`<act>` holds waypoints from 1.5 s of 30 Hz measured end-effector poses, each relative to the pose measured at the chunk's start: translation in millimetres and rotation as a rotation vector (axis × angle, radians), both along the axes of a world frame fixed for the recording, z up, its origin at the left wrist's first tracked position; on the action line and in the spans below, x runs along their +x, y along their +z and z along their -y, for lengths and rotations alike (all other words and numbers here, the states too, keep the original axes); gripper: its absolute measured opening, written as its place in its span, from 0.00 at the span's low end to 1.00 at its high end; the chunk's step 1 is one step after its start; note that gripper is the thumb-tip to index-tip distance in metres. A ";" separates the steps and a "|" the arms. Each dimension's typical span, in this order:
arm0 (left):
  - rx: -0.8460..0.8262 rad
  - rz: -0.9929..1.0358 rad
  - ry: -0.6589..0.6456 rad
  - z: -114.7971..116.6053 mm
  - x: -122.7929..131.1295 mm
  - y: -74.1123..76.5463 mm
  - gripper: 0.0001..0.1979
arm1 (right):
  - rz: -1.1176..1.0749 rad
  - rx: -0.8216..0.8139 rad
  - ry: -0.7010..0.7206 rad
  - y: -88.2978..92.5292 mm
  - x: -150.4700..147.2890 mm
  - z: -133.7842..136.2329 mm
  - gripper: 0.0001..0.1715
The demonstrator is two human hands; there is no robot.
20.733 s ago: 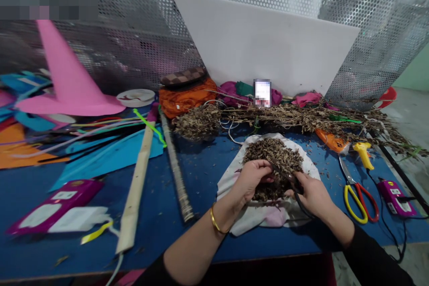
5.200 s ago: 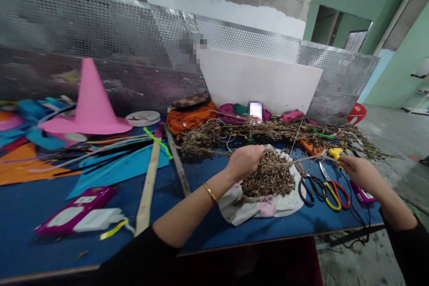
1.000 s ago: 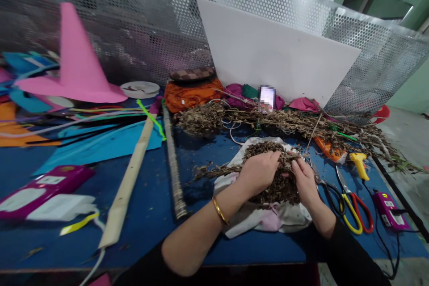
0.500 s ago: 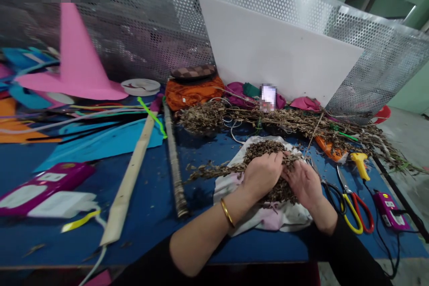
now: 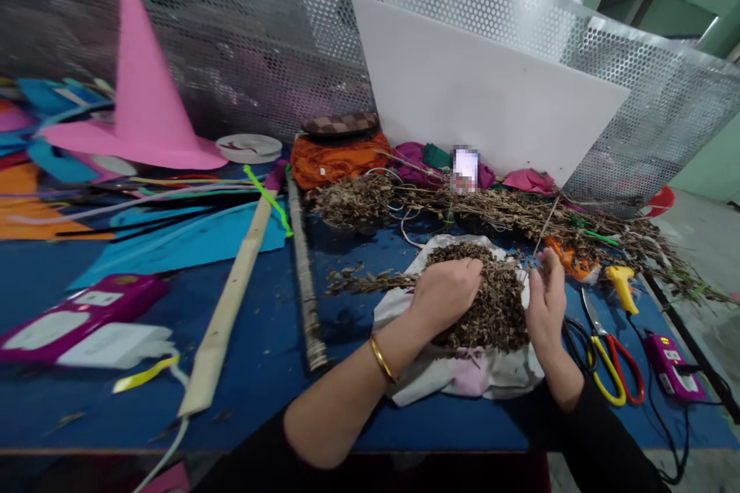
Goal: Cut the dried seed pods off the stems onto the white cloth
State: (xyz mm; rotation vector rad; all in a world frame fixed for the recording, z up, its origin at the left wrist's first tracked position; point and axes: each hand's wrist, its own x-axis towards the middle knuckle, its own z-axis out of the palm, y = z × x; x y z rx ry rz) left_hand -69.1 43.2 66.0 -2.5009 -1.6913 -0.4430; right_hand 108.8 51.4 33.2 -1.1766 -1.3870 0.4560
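My left hand [image 5: 445, 294] is closed round a dried plant stalk [image 5: 370, 282], whose leafy end sticks out to the left. It rests over a heap of crumbled dried leaves [image 5: 502, 316] lying on a white cloth [image 5: 445, 377] with pinkish patches. At the heap's right edge my right hand [image 5: 546, 308] stands on its side, fingers stretched up and apart from the left hand, with nothing seen in it. A gold bangle [image 5: 384, 360] circles my left wrist.
Red-and-yellow scissors [image 5: 607, 347], a yellow glue gun [image 5: 620, 286] and a purple power box [image 5: 674, 366] lie right. Dried branches [image 5: 520, 208] stretch along the back. Leftward are a pale wooden stick [image 5: 228, 316], a bark-covered stick [image 5: 304, 269] and a pink cone hat [image 5: 144, 92].
My right hand has moved right, off the leaves it was touching beside my left hand, and its fingers have straightened. The left hand has shifted slightly left, still closed on the stalk.
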 end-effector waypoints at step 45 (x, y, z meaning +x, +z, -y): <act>-0.127 -0.026 -0.140 3.5 2.2 3.7 0.13 | 1.274 0.299 0.210 3.6 -11.6 10.9 0.29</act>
